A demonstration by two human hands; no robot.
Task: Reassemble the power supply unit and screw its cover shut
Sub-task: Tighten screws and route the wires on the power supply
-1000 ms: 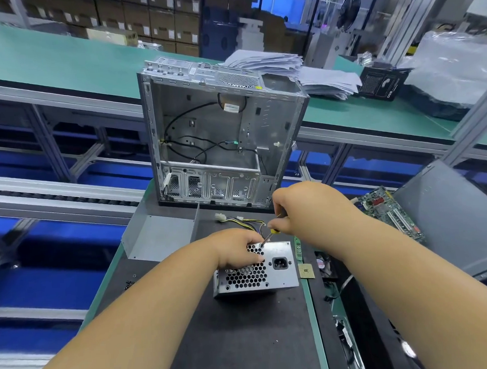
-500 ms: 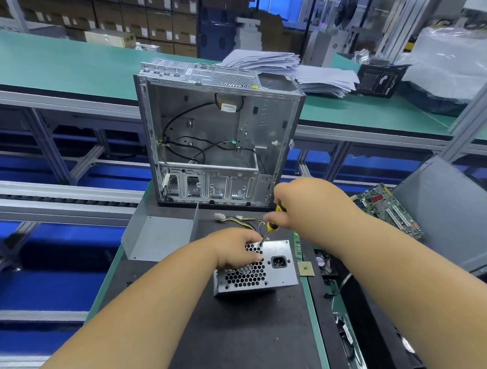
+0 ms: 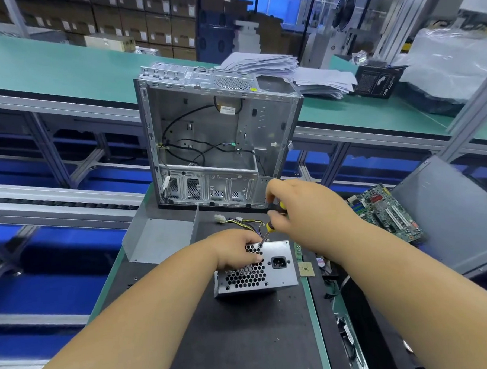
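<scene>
A factory hall with stacked cardboard boxes and green conveyor benches lies behind a narrow desk (image 3: pixel 245 339) covered by a dark mat. On the mat, near the middle, sits the power supply unit (image 3: pixel 255 271), a grey metal box whose face with the honeycomb grille and the power socket is turned toward the person and tilted slightly upward. Its long axis runs left to right across the desk, and a bundle of yellow and black wires (image 3: pixel 240 221) trails from its far side toward the computer case (image 3: pixel 220 134).

The left hand (image 3: pixel 237 249) lies over the top left of the unit, fingers curled down over the grille, gripping it. The right hand (image 3: pixel 303 209) grasps a screwdriver (image 3: pixel 268 228) with a yellow and black handle; the shaft slants down and to the left, its tip touching the top edge of the unit just beside the left hand's fingers.

The case stands upright at the far end of the desk, its open side facing the person. A bent grey metal panel (image 3: pixel 157 239) lies left of the unit. To the right are a small square chip (image 3: pixel 306 270), a green motherboard (image 3: pixel 384 210) and a large grey side panel (image 3: pixel 450 215) leaning at an angle. Papers (image 3: pixel 295 74) are piled on the green bench beyond.
</scene>
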